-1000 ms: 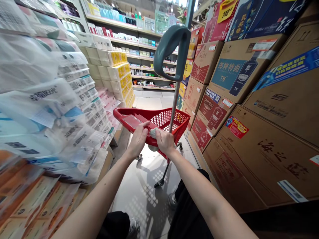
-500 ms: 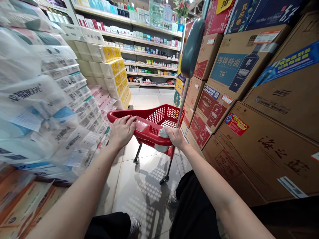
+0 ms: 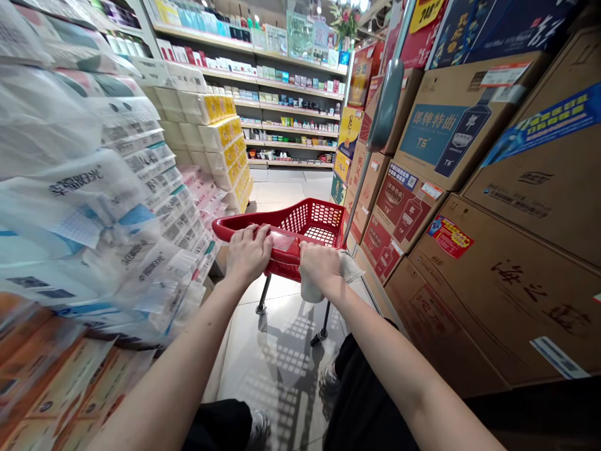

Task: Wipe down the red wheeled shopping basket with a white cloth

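A red plastic shopping basket on wheels [image 3: 313,220] stands in the aisle in front of me. My left hand [image 3: 248,252] is closed over its near rim on the left. On the same rim to the right, my right hand [image 3: 319,266] presses a white cloth [image 3: 350,270]; part of the cloth hangs below the rim and spreads out to the right. The basket's grey-green pull handle [image 3: 385,106] rises on a metal pole at the right, tilted toward the boxes.
Stacked packs of tissue paper [image 3: 94,188] line the left side. Brown cartons [image 3: 493,207] are piled high on the right, close to the basket. Shelves of goods [image 3: 282,81] cross the far end of the tiled aisle [image 3: 277,357].
My right hand with the cloth has slid left along the near rim, from the right corner toward the middle. The left hand shifted right on the rim. The pull handle swung further right.
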`<state>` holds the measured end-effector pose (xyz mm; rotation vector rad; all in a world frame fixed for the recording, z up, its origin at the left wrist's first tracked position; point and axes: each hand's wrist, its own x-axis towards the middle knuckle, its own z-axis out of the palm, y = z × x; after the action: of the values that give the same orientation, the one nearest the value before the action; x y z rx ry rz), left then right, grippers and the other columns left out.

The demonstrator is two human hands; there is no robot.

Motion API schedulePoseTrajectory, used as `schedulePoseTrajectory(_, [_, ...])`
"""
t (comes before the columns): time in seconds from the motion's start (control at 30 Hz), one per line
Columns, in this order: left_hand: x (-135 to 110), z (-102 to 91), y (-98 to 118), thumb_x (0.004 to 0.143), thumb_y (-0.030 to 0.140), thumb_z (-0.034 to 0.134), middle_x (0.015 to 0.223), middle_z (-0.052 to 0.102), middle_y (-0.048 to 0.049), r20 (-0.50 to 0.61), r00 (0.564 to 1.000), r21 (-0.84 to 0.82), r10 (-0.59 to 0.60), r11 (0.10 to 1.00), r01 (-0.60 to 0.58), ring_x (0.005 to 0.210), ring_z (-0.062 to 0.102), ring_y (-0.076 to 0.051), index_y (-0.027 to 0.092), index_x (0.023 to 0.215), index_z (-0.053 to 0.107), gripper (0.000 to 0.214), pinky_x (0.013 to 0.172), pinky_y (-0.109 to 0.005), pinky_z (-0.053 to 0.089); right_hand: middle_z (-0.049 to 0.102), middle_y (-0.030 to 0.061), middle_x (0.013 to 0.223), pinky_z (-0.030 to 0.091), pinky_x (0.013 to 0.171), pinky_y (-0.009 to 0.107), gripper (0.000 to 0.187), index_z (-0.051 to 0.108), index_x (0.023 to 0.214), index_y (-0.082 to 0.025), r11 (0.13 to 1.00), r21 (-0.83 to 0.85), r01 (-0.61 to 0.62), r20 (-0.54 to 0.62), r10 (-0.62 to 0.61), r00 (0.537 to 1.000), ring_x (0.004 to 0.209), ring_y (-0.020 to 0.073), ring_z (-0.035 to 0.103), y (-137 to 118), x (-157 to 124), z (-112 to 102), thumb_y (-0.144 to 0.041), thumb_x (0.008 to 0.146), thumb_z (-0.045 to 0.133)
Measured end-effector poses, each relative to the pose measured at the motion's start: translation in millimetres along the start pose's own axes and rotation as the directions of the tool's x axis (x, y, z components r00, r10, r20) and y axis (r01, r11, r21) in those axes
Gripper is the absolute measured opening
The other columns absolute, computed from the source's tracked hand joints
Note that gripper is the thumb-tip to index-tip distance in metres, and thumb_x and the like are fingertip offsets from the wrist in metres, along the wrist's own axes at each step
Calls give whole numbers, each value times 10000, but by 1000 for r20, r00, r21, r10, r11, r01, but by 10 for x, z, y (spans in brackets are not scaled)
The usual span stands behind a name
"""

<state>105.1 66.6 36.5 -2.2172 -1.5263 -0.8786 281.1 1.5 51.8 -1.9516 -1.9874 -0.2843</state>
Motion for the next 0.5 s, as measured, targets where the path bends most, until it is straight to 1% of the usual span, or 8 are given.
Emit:
schedulePoseTrajectory(0.1, [4,-39,-25,931,407,274,1217,544,-109,19,999,6,45,999,-45,1095,477,-264,228,1294,520,474,972,-420,322,692,61,783,438,641,282,459,640,858,-205,1000,7,-23,84,22,996,735,195,659,152,73,-68,-305,987,211])
schedulePoseTrajectory(0.17, [12,-53,-36,933,414,263,1165,575,-108,38,998,23,52,998,-53,1050,499,-262,228,1277,534,476,933,-414,342,696,72,786,441,669,293,497,645,838,-200,997,1,-74,75,74,994,749,201,662,226,35,-89,-342,991,194])
schedulePoseTrajectory(0.23, [17,-60,-19,933,425,251,1085,610,-119,63,997,51,54,997,-57,1007,519,-266,197,1270,536,497,909,-413,349,696,97,820,437,726,316,509,639,875,-182,994,-2,-110,10,110,994,796,214,657,253,-46,-85,-366,994,180])
schedulePoseTrajectory(0.33, [8,-76,63,933,424,229,986,636,-137,83,995,96,54,993,-62,959,543,-272,140,1276,519,531,890,-412,350,683,143,916,410,817,355,471,619,944,-151,994,1,-106,-116,106,988,923,242,629,235,-136,-56,-369,991,205])
schedulePoseTrajectory(0.37, [1,-83,97,933,418,223,973,638,-144,80,996,110,47,992,-55,950,549,-275,125,1280,511,538,882,-413,350,680,155,928,404,827,361,460,619,947,-142,994,3,-111,-128,111,986,941,249,622,229,-133,-50,-363,989,218])
schedulePoseTrajectory(0.4, [-7,-91,130,932,411,220,966,639,-150,75,996,120,38,992,-47,945,553,-278,113,1282,505,541,874,-414,351,680,161,920,406,822,358,445,622,948,-137,993,10,-117,-109,118,987,934,248,625,227,-109,-49,-351,987,234])
schedulePoseTrajectory(0.43, [-16,-99,159,931,404,220,964,639,-155,71,997,128,30,991,-39,944,556,-281,103,1282,501,541,869,-414,351,683,159,902,413,803,349,427,629,947,-136,993,20,-118,-64,119,991,908,244,635,230,-63,-55,-333,983,252])
schedulePoseTrajectory(0.5, [-32,-114,205,929,392,224,969,640,-161,67,997,137,24,990,-33,949,559,-284,89,1281,496,538,863,-414,351,692,150,877,429,748,331,397,649,945,-143,994,53,-96,88,91,992,850,237,655,249,69,-83,-300,972,285])
